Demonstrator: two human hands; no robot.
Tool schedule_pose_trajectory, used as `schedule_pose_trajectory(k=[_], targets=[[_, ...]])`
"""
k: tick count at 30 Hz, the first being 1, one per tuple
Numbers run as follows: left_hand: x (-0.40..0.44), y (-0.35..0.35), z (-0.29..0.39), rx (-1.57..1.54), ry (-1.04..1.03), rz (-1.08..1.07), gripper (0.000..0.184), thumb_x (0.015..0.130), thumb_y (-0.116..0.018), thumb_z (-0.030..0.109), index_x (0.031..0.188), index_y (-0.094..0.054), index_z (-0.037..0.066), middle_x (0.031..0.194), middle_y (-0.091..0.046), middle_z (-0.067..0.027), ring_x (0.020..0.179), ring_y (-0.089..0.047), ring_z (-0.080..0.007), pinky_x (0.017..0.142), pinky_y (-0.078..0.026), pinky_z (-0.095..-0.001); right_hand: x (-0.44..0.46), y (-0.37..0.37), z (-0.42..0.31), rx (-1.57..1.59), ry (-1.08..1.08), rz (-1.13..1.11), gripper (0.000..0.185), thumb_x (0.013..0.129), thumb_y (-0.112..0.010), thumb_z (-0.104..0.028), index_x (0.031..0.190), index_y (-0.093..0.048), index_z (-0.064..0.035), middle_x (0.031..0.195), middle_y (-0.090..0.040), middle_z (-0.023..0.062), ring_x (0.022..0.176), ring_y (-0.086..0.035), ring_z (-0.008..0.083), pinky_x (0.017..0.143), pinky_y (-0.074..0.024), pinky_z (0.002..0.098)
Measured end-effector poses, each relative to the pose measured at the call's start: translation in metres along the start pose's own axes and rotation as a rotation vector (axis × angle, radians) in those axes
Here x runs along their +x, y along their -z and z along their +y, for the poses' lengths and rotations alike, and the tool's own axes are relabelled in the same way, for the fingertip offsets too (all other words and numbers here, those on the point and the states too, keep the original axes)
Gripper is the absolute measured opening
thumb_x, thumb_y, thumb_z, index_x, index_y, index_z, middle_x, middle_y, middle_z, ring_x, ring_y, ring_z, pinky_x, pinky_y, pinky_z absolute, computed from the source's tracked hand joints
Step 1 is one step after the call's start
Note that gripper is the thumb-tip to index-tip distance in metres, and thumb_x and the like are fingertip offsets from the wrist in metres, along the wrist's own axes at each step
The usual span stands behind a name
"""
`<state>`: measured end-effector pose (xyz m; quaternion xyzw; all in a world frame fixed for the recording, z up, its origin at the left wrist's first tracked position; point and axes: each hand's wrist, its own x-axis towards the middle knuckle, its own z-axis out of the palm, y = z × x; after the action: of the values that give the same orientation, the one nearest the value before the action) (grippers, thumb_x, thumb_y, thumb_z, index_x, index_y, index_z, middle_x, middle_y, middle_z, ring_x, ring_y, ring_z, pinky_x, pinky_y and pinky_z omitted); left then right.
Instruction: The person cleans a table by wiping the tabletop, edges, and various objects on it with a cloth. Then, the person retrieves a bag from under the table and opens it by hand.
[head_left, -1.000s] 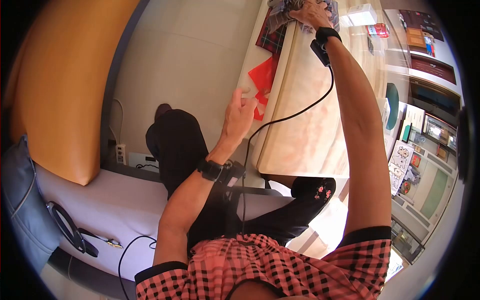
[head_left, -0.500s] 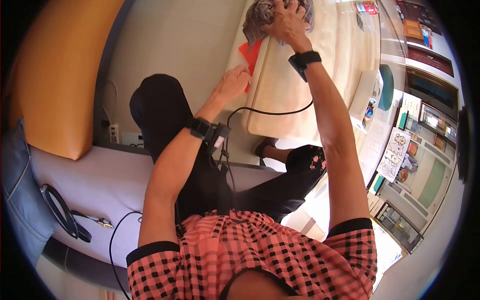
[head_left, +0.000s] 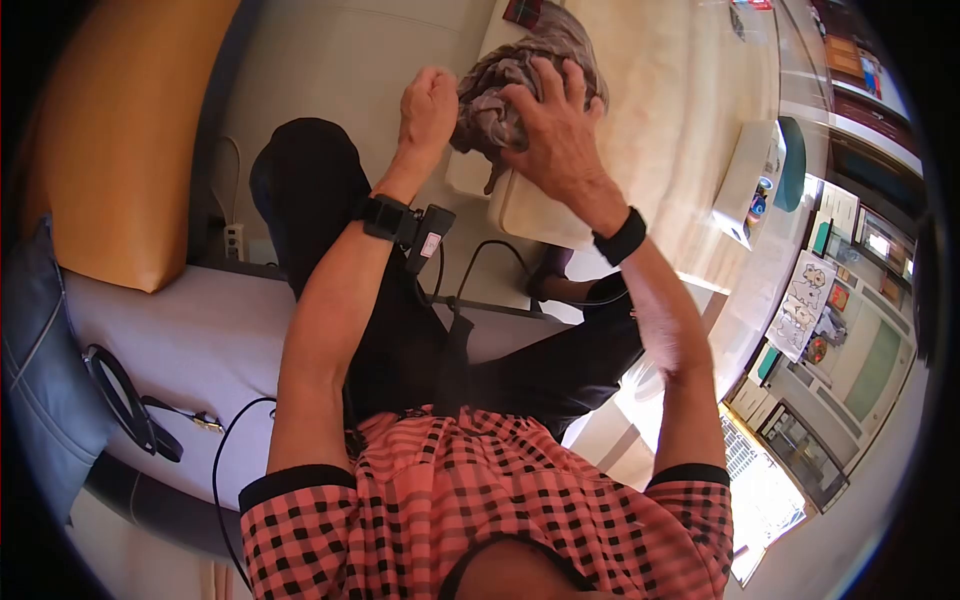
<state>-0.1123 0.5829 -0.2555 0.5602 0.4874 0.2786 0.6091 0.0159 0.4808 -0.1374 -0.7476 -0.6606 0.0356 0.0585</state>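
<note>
A crumpled grey-brown cloth (head_left: pixel 490 105) lies bunched at the near left end of the pale table (head_left: pixel 660 130). My right hand (head_left: pixel 555 125) grips it from above, fingers spread and bent into the folds. Just left of the cloth is my left hand (head_left: pixel 430 105), closed into a fist; whether anything is inside it is hidden. At the far end of the cloth, a small dark checked piece (head_left: pixel 523 12) shows at the top edge of the view.
A white box (head_left: pixel 745 190) with small items stands along the table's right side. A black cable (head_left: pixel 490 245) loops beside my legs. On the grey sofa seat (head_left: pixel 180 340) at left lie a black strap (head_left: pixel 125 410) and a cable. An orange cushioned piece (head_left: pixel 130 150) rises behind.
My right hand and the cloth have come nearer and to the left. My left hand has moved up and left into a fist. The red piece beside it no longer shows; the checked piece now does.
</note>
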Motion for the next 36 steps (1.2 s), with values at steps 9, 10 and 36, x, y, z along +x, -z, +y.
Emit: schedule_pose_trajectory(k=[9, 10, 36], targets=[[-0.007, -0.010, 0.034, -0.235, 0.444, -0.133, 0.030, 0.091, -0.049, 0.027, 0.110, -0.059, 0.005, 0.098, -0.059, -0.0027, 0.089, -0.052, -0.0125, 0.079, -0.043, -0.0275, 0.138, 0.000, 0.098, -0.052, -0.107, 0.077, 0.058, 0.068, -0.076, -0.015, 0.122, -0.055, -0.0128, 0.140, -0.034, 0.0153, 0.130, -0.032, 0.0406, 0.097, -0.0366, 0.0597], [-0.005, -0.014, 0.034, -0.159, 0.421, -0.131, 0.031, 0.091, -0.049, 0.027, 0.111, -0.059, 0.006, 0.098, -0.058, -0.0028, 0.090, -0.051, -0.0129, 0.081, -0.042, -0.0276, 0.152, 0.000, 0.106, -0.041, -0.139, 0.077, 0.058, 0.067, -0.076, -0.015, 0.121, -0.055, -0.0133, 0.140, -0.035, 0.0149, 0.131, -0.032, 0.0400, 0.097, -0.0365, 0.0594], [-0.069, 0.057, -0.006, -0.081, 0.805, -0.216, 0.028, 0.092, -0.050, 0.030, 0.098, -0.059, 0.004, 0.088, -0.063, -0.0071, 0.085, -0.058, -0.0156, 0.073, -0.044, -0.0300, 0.189, -0.013, 0.109, 0.036, -0.317, 0.230, 0.050, 0.062, -0.077, -0.016, 0.108, -0.062, -0.0236, 0.132, -0.045, 0.0061, 0.126, -0.038, 0.0347, 0.104, -0.0269, 0.0513]])
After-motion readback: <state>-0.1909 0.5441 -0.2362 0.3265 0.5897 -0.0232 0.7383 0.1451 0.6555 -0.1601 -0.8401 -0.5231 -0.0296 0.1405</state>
